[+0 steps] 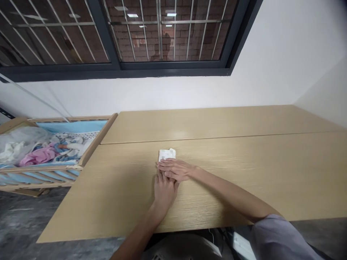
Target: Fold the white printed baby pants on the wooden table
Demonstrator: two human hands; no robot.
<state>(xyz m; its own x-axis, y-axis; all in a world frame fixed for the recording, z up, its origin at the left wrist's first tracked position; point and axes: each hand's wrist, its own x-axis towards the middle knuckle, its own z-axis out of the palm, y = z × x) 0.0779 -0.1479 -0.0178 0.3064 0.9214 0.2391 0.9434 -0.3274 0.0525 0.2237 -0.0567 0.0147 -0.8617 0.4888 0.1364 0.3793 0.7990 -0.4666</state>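
Observation:
A small folded white cloth (166,154) with a faint print lies on the wooden table (244,173), near its middle. My right hand (176,169) lies flat across the cloth's near edge, fingers stretched out toward the left. My left hand (163,191) reaches up from below with its fingers tucked under the right hand, so its fingertips are hidden. Both hands rest on the tabletop, one over the other, and neither is wrapped around the cloth.
A wooden crib (54,151) stands at the left of the table, holding a heap of mixed clothes (43,150). A barred window (121,32) and a white wall run behind the table. Dark floor shows at the lower left.

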